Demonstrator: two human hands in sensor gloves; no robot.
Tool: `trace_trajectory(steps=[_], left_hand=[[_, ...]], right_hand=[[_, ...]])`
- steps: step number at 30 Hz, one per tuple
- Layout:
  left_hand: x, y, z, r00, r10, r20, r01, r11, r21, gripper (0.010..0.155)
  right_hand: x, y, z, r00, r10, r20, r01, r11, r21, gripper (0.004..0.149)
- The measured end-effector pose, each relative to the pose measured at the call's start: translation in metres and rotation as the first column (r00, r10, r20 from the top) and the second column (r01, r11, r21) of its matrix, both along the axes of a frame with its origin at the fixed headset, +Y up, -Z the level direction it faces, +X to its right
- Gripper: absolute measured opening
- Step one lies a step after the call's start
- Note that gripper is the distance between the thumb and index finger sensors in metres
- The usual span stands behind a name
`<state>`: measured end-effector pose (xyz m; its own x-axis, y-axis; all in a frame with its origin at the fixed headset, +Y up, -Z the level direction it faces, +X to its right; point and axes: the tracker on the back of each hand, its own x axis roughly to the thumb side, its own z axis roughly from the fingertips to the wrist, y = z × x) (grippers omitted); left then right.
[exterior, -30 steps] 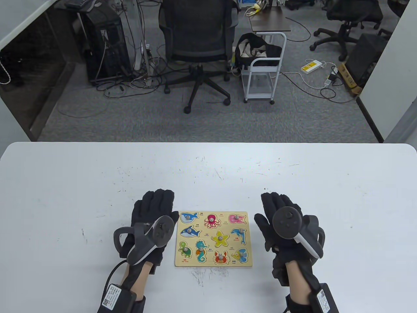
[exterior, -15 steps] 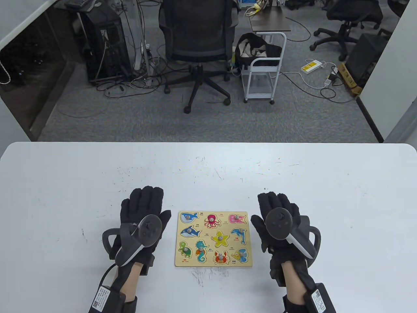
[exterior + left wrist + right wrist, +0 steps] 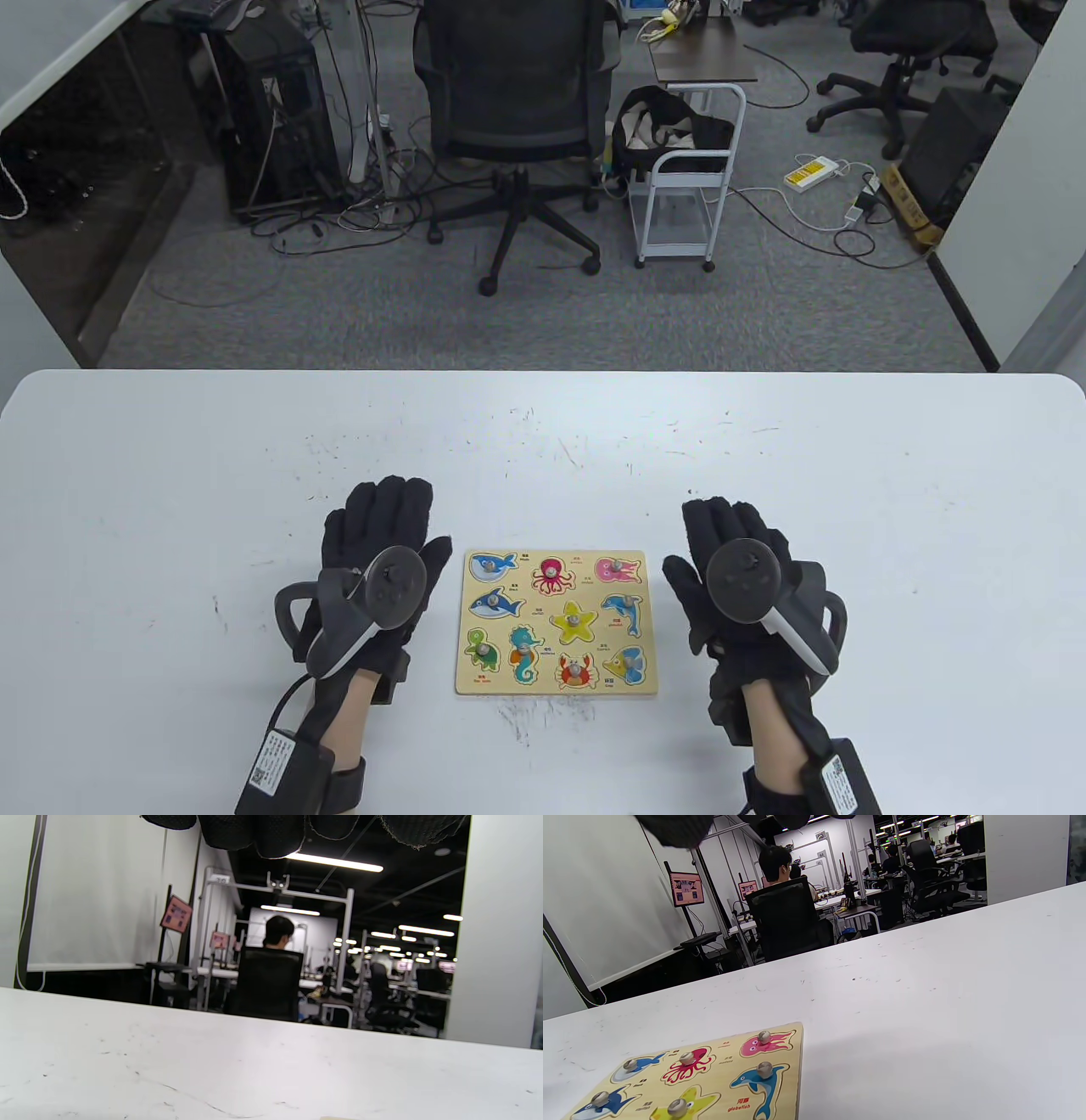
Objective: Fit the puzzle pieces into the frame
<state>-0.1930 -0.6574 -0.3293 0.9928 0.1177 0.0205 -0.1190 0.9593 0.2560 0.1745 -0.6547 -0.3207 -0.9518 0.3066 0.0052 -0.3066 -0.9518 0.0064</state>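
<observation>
On the near middle of the white surface [image 3: 170, 475] we see the wooden puzzle frame [image 3: 556, 683] lying flat, with all nine sea-animal pieces seated in their slots, each topped by a small knob. In the far row sit a whale [image 3: 492, 564], a red octopus [image 3: 552, 575] and a pink squid [image 3: 617, 570]; the middle row has a blue shark [image 3: 497, 603], a yellow starfish [image 3: 573, 621] and a dolphin [image 3: 624, 610]; the near row has a turtle [image 3: 481, 649], a seahorse [image 3: 523, 654], a crab [image 3: 575, 670] and a fish [image 3: 627, 663].

Our left hand [image 3: 373, 569] lies just beside the frame's left edge, fingers straight and close together, holding nothing; whether its thumb touches the frame we cannot tell. Our right hand [image 3: 734, 586] lies to the right of the frame, apart from it, fingers likewise straight and empty. Each hand bears a tracker on its back.

In the right wrist view the frame's far right corner shows, with the squid and dolphin nearest the edge. Beyond the surface stand a black office chair [image 3: 516, 93] and a white cart [image 3: 687, 182] on grey carpet.
</observation>
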Motion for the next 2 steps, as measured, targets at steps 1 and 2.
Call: trace_trajectory(steps=[1,2], left_hand=[[0.0000,-0.0001,0.0001,1.000,-0.004,-0.003,0.004,1.000,0.000,0.072],[0.0003,0.0001,0.0004,1.000,-0.013,-0.005,0.013,1.000,0.000,0.072]], right_hand=[[-0.0007,-0.0003,-0.0002,1.000,0.003,-0.001,-0.003,1.000,0.000,0.070],[-0.0011,-0.0004,-0.0003,1.000,0.005,-0.002,-0.005,1.000,0.000,0.070]])
